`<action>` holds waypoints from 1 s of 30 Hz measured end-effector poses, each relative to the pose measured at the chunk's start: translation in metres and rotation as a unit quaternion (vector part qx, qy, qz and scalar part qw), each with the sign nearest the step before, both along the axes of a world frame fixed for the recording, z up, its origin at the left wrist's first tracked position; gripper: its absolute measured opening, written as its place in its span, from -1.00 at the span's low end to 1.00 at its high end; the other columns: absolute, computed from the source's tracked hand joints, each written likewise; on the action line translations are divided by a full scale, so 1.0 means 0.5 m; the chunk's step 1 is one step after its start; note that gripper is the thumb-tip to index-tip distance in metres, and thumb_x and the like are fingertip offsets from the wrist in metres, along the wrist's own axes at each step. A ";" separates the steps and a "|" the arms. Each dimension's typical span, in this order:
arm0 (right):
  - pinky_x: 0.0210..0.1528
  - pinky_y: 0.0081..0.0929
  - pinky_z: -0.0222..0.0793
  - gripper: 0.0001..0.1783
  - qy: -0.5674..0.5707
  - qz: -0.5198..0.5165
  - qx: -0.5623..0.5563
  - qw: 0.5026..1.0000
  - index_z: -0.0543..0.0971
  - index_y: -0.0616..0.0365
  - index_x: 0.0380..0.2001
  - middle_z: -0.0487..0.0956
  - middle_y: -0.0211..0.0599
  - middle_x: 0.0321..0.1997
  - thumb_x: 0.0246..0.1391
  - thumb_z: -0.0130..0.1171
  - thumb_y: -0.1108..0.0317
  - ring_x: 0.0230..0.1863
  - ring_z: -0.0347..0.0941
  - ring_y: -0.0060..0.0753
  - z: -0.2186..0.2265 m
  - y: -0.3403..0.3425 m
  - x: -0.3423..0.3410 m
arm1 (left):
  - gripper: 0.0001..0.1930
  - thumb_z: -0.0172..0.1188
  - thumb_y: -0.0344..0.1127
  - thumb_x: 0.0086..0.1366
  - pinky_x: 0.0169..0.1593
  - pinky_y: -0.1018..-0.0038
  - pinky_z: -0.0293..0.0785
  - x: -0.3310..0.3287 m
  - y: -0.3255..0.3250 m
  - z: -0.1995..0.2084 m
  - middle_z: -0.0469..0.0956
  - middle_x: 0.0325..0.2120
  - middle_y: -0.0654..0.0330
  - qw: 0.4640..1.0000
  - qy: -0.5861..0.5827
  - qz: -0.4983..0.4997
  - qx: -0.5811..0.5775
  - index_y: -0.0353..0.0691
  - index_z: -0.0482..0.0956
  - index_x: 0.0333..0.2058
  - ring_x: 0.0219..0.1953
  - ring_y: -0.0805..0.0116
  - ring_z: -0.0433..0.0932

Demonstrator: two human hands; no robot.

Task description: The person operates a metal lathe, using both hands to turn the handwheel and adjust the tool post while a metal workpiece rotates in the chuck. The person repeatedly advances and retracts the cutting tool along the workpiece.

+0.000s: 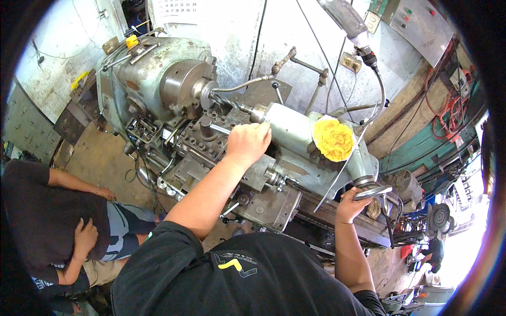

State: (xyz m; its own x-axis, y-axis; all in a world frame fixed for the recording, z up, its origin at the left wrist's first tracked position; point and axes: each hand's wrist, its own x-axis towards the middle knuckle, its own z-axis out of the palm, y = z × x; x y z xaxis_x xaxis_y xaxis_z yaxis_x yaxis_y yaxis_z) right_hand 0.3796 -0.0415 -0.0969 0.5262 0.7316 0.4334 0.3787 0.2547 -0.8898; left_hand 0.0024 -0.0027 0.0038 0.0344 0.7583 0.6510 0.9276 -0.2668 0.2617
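Note:
A twist drill [227, 101] sticks out of the tailstock [290, 124] of a metal lathe. Its tip meets a round metal workpiece [203, 90] clamped in the chuck [182, 84]. My left hand [249, 143] is closed beside the nose of the tailstock, where the tool post handle [219, 128] runs up to it. What lies inside those fingers is hidden. At the tailstock's near right end, my right hand [350, 205] wraps round the rim of the handwheel [373, 191]. The square tool post [205, 139] sits below the drill.
A crumpled yellow cloth [334, 138] lies on the tailstock. A jointed pipe [284, 63] arches behind the drill, and a lamp [350, 23] hangs above. Another person [58, 221] stands close at left. A control box [419, 23] is at upper right.

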 end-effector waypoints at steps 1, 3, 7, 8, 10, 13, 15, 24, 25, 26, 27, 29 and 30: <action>-0.44 -0.41 0.50 -0.56 -0.003 0.002 0.000 1.000 0.14 0.32 0.08 0.48 -0.04 -0.22 0.29 0.13 0.50 -0.46 0.51 -0.37 0.000 -0.001 0.000 | -0.83 0.22 -0.20 0.34 -0.34 0.10 0.54 0.000 0.001 0.000 0.62 -0.55 0.13 1.000 0.001 0.001 0.002 -0.10 0.57 -0.42 -0.45 0.03 0.65; -0.43 -0.42 0.50 -0.55 0.001 0.003 0.003 1.000 0.15 0.31 0.08 0.48 -0.05 -0.22 0.29 0.14 0.51 -0.45 0.51 -0.38 0.003 -0.003 -0.001 | -0.83 0.22 -0.20 0.34 -0.35 0.10 0.54 -0.001 0.003 -0.002 0.62 -0.55 0.13 1.000 0.000 0.001 0.006 -0.10 0.57 -0.42 -0.46 0.03 0.65; -0.43 -0.43 0.50 -0.52 0.019 0.005 0.016 1.000 0.14 0.33 0.11 0.48 -0.06 -0.21 0.27 0.14 0.53 -0.44 0.51 -0.39 0.004 -0.005 -0.006 | -0.83 0.22 -0.20 0.34 -0.36 0.11 0.54 0.000 0.005 -0.004 0.62 -0.56 0.13 1.000 -0.001 0.003 0.014 -0.10 0.56 -0.42 -0.48 0.04 0.65; -0.43 -0.44 0.50 -0.52 0.042 0.017 0.030 0.999 0.14 0.34 0.12 0.47 -0.06 -0.20 0.26 0.13 0.54 -0.44 0.50 -0.39 0.002 -0.004 -0.006 | -0.83 0.22 -0.21 0.34 -0.37 0.11 0.54 0.000 0.005 -0.005 0.62 -0.56 0.14 1.000 -0.002 0.004 0.016 -0.10 0.56 -0.42 -0.48 0.04 0.65; -0.43 -0.45 0.49 -0.50 0.025 0.022 0.032 0.999 0.13 0.33 0.14 0.47 -0.06 -0.19 0.25 0.13 0.56 -0.44 0.49 -0.40 -0.002 -0.002 -0.003 | -0.83 0.22 -0.21 0.34 -0.37 0.12 0.54 0.001 0.005 -0.006 0.62 -0.56 0.14 1.000 -0.003 0.003 0.020 -0.10 0.56 -0.43 -0.48 0.05 0.65; -0.43 -0.47 0.49 -0.49 0.014 0.027 0.047 0.998 0.13 0.31 0.16 0.47 -0.07 -0.18 0.24 0.12 0.57 -0.45 0.48 -0.42 -0.008 0.001 0.001 | -0.83 0.23 -0.21 0.34 -0.36 0.13 0.54 0.001 0.005 -0.006 0.61 -0.57 0.15 1.000 0.000 0.005 0.025 -0.10 0.55 -0.43 -0.47 0.06 0.65; -0.42 -0.47 0.49 -0.48 0.014 0.034 0.053 0.998 0.13 0.30 0.17 0.47 -0.07 -0.18 0.24 0.12 0.57 -0.45 0.48 -0.42 -0.010 0.002 0.003 | -0.82 0.23 -0.21 0.34 -0.36 0.13 0.54 0.001 0.005 -0.006 0.61 -0.57 0.15 1.000 0.002 0.007 0.027 -0.10 0.55 -0.43 -0.47 0.06 0.65; -0.14 -0.30 0.54 -0.41 -0.014 0.029 0.007 0.999 0.11 0.34 0.20 0.47 0.00 -0.07 0.25 0.18 0.50 -0.21 0.52 -0.29 -0.060 0.005 0.040 | -0.82 0.24 -0.20 0.34 -0.36 0.13 0.54 0.002 0.005 -0.005 0.61 -0.56 0.14 1.000 0.002 0.008 0.022 -0.10 0.55 -0.43 -0.46 0.05 0.65; -0.05 -0.26 0.53 -0.42 -0.026 0.018 0.018 0.999 0.13 0.34 0.19 0.46 0.02 -0.04 0.25 0.20 0.49 -0.13 0.51 -0.25 -0.075 0.012 0.045 | -0.82 0.24 -0.20 0.34 -0.36 0.13 0.54 0.002 0.005 -0.005 0.61 -0.56 0.14 1.000 0.000 0.009 0.020 -0.10 0.55 -0.43 -0.46 0.05 0.65; 0.03 -0.22 0.50 -0.43 -0.007 0.016 0.027 0.999 0.14 0.34 0.17 0.45 0.02 -0.01 0.24 0.21 0.48 -0.06 0.49 -0.23 -0.091 0.016 0.052 | -0.82 0.24 -0.20 0.34 -0.36 0.13 0.54 0.003 0.005 -0.005 0.61 -0.56 0.14 1.000 -0.001 0.009 0.018 -0.11 0.55 -0.43 -0.46 0.05 0.65; 0.11 -0.19 0.47 -0.43 -0.055 0.014 0.024 0.998 0.15 0.34 0.16 0.44 0.02 0.01 0.24 0.22 0.47 0.00 0.47 -0.21 -0.107 0.020 0.057 | -0.82 0.24 -0.20 0.34 -0.36 0.13 0.54 0.003 0.005 -0.005 0.61 -0.56 0.14 1.000 -0.001 0.009 0.018 -0.11 0.55 -0.43 -0.46 0.05 0.65; 0.20 -0.15 0.40 -0.46 -0.046 0.026 0.006 0.999 0.17 0.33 0.13 0.43 0.01 0.03 0.23 0.22 0.46 0.06 0.43 -0.19 -0.136 0.018 0.069 | -0.82 0.24 -0.20 0.34 -0.36 0.13 0.54 0.002 0.005 -0.005 0.61 -0.56 0.14 1.000 -0.004 0.008 0.020 -0.11 0.55 -0.43 -0.46 0.05 0.65; 0.23 -0.13 0.38 -0.48 -0.104 0.044 0.013 0.993 0.19 0.32 0.12 0.43 0.00 0.03 0.23 0.22 0.45 0.08 0.42 -0.18 -0.147 0.015 0.075 | -0.82 0.24 -0.20 0.34 -0.36 0.13 0.54 0.003 0.005 -0.005 0.61 -0.56 0.14 1.000 -0.001 0.010 0.018 -0.11 0.55 -0.43 -0.46 0.05 0.65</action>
State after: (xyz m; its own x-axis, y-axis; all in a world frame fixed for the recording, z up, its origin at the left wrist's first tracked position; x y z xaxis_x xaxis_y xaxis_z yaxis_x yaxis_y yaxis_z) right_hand 0.4170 -0.0340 -0.1702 0.3569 0.7579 0.5461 0.5293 0.3177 -0.7867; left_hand 0.0037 -0.0002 0.0014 0.0186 0.7343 0.6786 0.9322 -0.2581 0.2537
